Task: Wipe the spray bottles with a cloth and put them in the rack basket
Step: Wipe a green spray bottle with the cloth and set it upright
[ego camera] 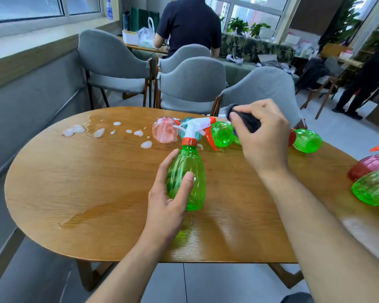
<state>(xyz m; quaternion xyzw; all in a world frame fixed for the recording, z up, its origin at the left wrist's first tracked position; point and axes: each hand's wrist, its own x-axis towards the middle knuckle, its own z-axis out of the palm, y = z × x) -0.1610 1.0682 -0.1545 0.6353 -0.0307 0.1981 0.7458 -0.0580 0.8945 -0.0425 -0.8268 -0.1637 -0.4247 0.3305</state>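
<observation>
Now | left hand (165,206) grip wraps green spray bottle (187,178) | right hand (264,138) grip clutches dark cloth (247,120)

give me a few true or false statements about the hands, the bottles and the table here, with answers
1. The left hand grips a green spray bottle. True.
2. The right hand holds nothing. False: it grips a dark cloth.
3. White foam blobs lie on the wooden table. True.
4. The held bottle has a blue trigger. False: its white spray head has an orange trigger and collar.
5. A pink bottle lies on its side at the table's far edge. True.
6. The cloth is pressed against the held bottle's body. False: it is up near the spray head.
</observation>
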